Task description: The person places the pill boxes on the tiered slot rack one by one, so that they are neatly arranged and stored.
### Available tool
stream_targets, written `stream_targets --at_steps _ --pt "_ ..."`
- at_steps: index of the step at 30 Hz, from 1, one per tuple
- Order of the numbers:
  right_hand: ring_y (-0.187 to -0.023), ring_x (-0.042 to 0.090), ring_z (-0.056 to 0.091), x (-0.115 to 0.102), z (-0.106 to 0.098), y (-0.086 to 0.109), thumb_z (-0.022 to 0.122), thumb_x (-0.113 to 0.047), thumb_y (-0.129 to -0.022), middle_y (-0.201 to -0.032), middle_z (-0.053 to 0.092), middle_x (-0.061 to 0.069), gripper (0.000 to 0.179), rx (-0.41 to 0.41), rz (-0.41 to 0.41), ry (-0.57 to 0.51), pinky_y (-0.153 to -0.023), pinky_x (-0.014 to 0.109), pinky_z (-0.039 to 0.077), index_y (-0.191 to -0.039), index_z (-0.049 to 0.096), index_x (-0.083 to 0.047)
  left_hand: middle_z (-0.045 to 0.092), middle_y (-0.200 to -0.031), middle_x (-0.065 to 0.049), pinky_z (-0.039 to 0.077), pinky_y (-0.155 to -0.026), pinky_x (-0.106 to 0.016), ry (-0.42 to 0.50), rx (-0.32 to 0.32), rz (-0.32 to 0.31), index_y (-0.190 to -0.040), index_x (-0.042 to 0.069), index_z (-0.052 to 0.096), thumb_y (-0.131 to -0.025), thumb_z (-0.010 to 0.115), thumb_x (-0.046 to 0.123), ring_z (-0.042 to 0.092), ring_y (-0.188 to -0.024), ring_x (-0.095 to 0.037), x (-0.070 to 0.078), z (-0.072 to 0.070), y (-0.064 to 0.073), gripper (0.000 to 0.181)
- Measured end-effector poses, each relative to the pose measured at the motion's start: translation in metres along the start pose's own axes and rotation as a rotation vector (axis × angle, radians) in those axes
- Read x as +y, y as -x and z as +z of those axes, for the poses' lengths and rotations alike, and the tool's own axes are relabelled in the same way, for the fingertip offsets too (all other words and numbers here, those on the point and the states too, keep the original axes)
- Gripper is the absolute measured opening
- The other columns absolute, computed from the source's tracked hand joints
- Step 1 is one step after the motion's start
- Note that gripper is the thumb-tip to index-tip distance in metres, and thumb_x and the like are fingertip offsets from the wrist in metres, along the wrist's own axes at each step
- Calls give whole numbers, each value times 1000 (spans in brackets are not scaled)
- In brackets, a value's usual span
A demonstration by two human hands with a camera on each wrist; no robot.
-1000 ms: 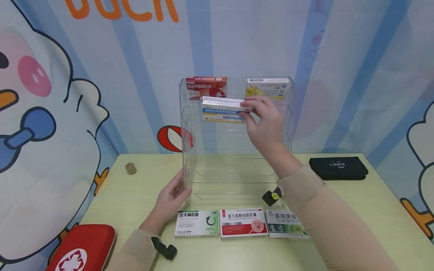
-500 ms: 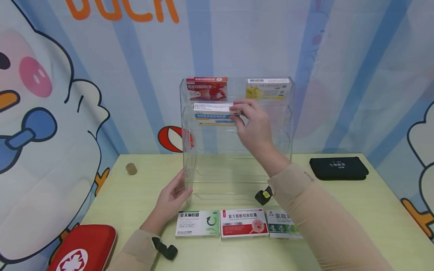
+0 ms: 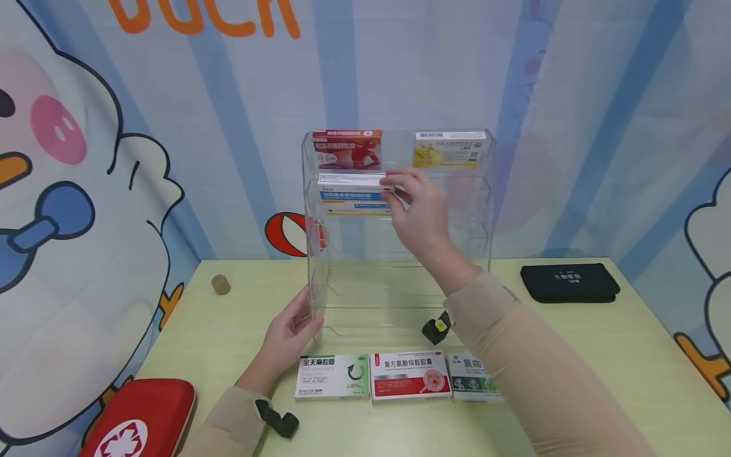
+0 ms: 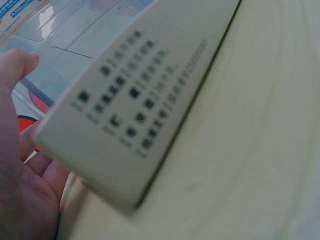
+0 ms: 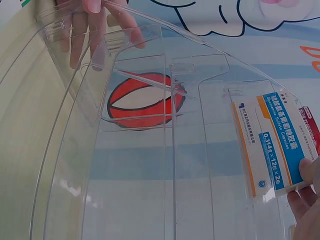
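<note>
A duck-printed backdrop [image 3: 274, 108] is hanging behind the pale table [image 3: 228, 343], where a clear tiered rack [image 3: 317, 273] is standing. The glucosamine sulfate capsule box [image 3: 349, 198] is lying at the left of the rack's second tier, below the red ibuprofen box [image 3: 347, 152], its long axis running sideways; whether its bottom edge is seating there, I cannot tell. It is extending leftward from the right hand [image 3: 421, 206], the nearer one, whose narrowly spaced fingers and thumb are pinching its right end. The left hand [image 3: 287, 331] is gripping the rack's lower left side.
</note>
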State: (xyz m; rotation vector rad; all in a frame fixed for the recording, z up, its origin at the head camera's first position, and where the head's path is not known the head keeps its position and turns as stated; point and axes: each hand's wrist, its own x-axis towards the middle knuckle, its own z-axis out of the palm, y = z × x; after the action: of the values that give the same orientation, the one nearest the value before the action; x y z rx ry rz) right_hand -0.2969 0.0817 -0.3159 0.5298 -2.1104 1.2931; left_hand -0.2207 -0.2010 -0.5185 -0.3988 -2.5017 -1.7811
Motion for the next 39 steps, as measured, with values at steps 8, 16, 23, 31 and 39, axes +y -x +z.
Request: stream_targets --at_steps 8,16,23,31,39 --pt "-138 26 67 -4 7 0 71 4 -103 -144 69 13 24 -36 55 -43 -113 29 62 -125 77 2 46 -175 -11 50 -124 -45 4 0 -10 -175 30 32 -108 71 17 53 -156 -38 3 1 1 78" --pt "-144 27 64 -7 4 4 72 2 -103 -155 65 12 33 -72 86 -83 -115 32 61 -136 74 0 46 -174 -13 50 -124 -44 6 -1 -4 -175 27 32 -108 71 16 54 -156 -38 3 1 1 78" --pt "-138 29 68 -5 -4 15 74 -7 -104 -155 65 12 39 -43 104 -125 -115 40 62 -143 70 -4 47 -174 -14 50 -124 -43 9 -2 9 -175 26 32 -108 71 15 53 -156 -38 4 1 1 78" --pt "-133 38 71 7 -21 41 74 -8 -105 -147 68 15 39 -65 135 -167 -112 41 63 -143 68 -2 46 -175 -11 50 -125 -44 1 1 -9 -175 30 33 -108 71 18 52 -157 -37 3 0 1 78" --pt "-132 37 72 8 -45 80 74 -7 -104 -148 68 15 43 -162 147 -163 -110 27 62 -146 66 -4 46 -175 -9 49 -125 -44 3 7 -5 -174 32 34 -108 72 18 52 -157 -36 2 1 1 77"
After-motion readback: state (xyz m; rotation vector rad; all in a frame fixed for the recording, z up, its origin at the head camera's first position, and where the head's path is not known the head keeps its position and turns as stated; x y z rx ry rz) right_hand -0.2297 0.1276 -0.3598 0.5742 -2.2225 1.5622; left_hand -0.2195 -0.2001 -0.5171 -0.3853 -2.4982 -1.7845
